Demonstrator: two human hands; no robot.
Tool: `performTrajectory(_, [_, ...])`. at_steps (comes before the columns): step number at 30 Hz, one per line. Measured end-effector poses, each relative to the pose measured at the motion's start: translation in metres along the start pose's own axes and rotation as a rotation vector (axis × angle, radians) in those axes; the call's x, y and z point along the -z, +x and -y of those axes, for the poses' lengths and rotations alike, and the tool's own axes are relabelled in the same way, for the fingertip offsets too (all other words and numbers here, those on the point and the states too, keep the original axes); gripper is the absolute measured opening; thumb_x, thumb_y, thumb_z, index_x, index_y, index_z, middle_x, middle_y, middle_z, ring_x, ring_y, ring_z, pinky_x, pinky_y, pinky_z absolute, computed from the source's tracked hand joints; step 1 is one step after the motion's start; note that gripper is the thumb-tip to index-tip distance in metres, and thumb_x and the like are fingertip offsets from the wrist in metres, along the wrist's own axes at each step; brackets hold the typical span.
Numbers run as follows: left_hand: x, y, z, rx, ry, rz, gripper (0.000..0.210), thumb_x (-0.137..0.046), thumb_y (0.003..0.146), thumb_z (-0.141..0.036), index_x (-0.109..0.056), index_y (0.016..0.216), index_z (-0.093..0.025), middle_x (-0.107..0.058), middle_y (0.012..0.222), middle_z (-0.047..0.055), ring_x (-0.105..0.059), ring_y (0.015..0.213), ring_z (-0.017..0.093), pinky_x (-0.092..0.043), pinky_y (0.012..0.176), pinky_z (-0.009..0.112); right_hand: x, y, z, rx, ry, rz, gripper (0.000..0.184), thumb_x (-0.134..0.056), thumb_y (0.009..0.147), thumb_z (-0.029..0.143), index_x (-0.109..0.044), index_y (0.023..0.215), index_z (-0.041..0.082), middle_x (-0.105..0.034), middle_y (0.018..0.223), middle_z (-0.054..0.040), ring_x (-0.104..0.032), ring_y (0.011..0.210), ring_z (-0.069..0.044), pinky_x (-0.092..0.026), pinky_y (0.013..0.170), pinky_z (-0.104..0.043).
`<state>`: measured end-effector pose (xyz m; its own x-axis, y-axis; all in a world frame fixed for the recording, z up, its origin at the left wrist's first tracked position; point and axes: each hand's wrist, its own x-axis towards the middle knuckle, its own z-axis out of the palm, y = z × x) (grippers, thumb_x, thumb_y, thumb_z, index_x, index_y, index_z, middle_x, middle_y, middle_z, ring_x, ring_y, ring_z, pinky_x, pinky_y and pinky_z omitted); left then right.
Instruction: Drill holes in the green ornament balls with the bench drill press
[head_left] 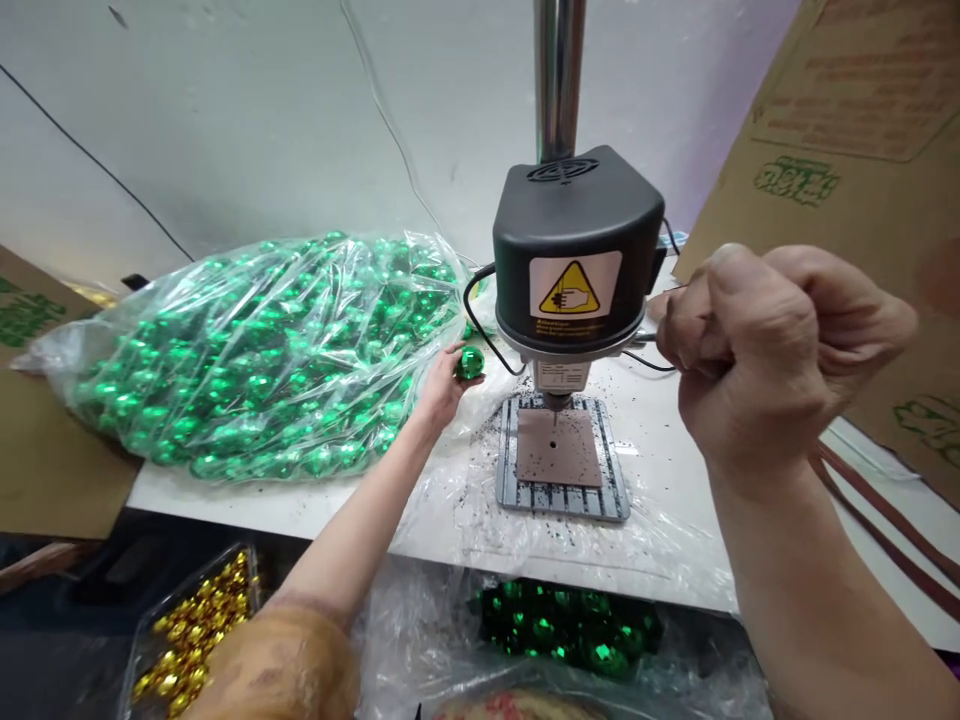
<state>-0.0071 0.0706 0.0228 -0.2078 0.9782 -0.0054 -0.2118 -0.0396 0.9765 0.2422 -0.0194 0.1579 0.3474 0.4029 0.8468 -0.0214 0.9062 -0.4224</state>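
Note:
My left hand [442, 385] has its fingers closed round a shiny green faceted ball [470, 363], beside the mouth of a big clear bag of green balls [262, 350]. To the right stands a small black drill press [577, 250] with a yellow warning label. My right hand [772, 340] is wrapped round the drill press handle [645, 338], whose grip is mostly hidden by the fingers. Under the drill bit, a brown square pad [560, 450] with a dark hole lies on the slotted metal base [562, 500]. Dark shavings are scattered about it.
Below the table edge, green balls [570, 625] lie in clear plastic, and gold balls [202, 630] fill a clear container at left. Cardboard boxes stand at right [847, 170] and far left [45, 430]. Loose plastic film covers part of the white table [675, 500].

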Motion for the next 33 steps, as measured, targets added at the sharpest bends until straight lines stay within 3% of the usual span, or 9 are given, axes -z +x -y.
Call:
performTrajectory(6, [0.010, -0.085, -0.006, 0.157, -0.194, 0.191, 0.050, -0.085, 0.077, -0.041, -0.065, 0.119, -0.022, -0.069, 0.105, 0.004, -0.068, 0.090, 0.017, -0.061, 0.088, 0.038, 0.000, 0.000, -0.004, 0.009, -0.004, -0.044, 0.045, -0.068, 0.087, 0.017, -0.040, 0.052, 0.022, -0.037, 0.044, 0.0059, -0.036, 0.039, -0.010, -0.025, 0.041, -0.035])
performTrajectory(10, [-0.003, -0.110, 0.011, 0.204, -0.148, 0.196, 0.053, -0.090, 0.070, -0.035, -0.063, 0.113, -0.022, -0.072, 0.103, 0.002, -0.070, 0.086, 0.015, -0.058, 0.082, 0.031, -0.001, 0.000, -0.001, -0.011, 0.014, -0.023, 0.045, -0.066, 0.088, 0.018, -0.038, 0.053, 0.020, -0.036, 0.045, 0.0061, -0.033, 0.041, -0.008, -0.022, 0.043, -0.032])
performTrajectory(14, [-0.017, -0.108, 0.033, 0.214, -0.196, 0.128, 0.050, -0.091, 0.066, -0.035, -0.059, 0.101, -0.020, -0.073, 0.095, 0.001, -0.069, 0.079, 0.013, -0.054, 0.074, 0.026, -0.001, 0.001, 0.002, -0.035, 0.044, 0.009, 0.045, -0.064, 0.091, 0.018, -0.038, 0.054, 0.020, -0.032, 0.046, 0.0068, -0.032, 0.042, -0.007, -0.024, 0.044, -0.030])
performTrajectory(21, [-0.024, -0.096, 0.052, 0.129, -0.060, 0.149, 0.054, -0.090, 0.070, -0.043, -0.064, 0.111, -0.019, -0.076, 0.109, 0.007, -0.073, 0.096, 0.020, -0.057, 0.089, 0.035, -0.002, 0.001, 0.002, -0.025, 0.036, 0.013, 0.046, -0.065, 0.090, 0.018, -0.037, 0.054, 0.020, -0.030, 0.045, 0.0061, -0.031, 0.041, -0.008, -0.025, 0.044, -0.030])
performTrajectory(26, [-0.025, -0.094, 0.057, -0.035, 0.089, 0.201, 0.059, -0.093, 0.066, -0.040, -0.066, 0.114, -0.020, -0.075, 0.111, 0.007, -0.070, 0.106, 0.022, -0.055, 0.098, 0.038, -0.003, 0.001, 0.003, -0.026, 0.018, 0.008, 0.046, -0.064, 0.091, 0.018, -0.035, 0.055, 0.021, -0.030, 0.046, 0.0064, -0.030, 0.041, -0.007, -0.025, 0.045, -0.029])
performTrajectory(33, [-0.031, -0.095, 0.062, -0.110, 0.191, 0.355, 0.056, -0.091, 0.070, -0.036, -0.065, 0.116, -0.020, -0.072, 0.119, 0.009, -0.068, 0.113, 0.024, -0.055, 0.101, 0.041, -0.001, 0.001, 0.003, -0.039, -0.015, 0.023, 0.050, -0.067, 0.092, 0.027, -0.034, 0.055, 0.021, -0.030, 0.047, 0.0071, -0.031, 0.042, -0.006, -0.029, 0.047, -0.029])
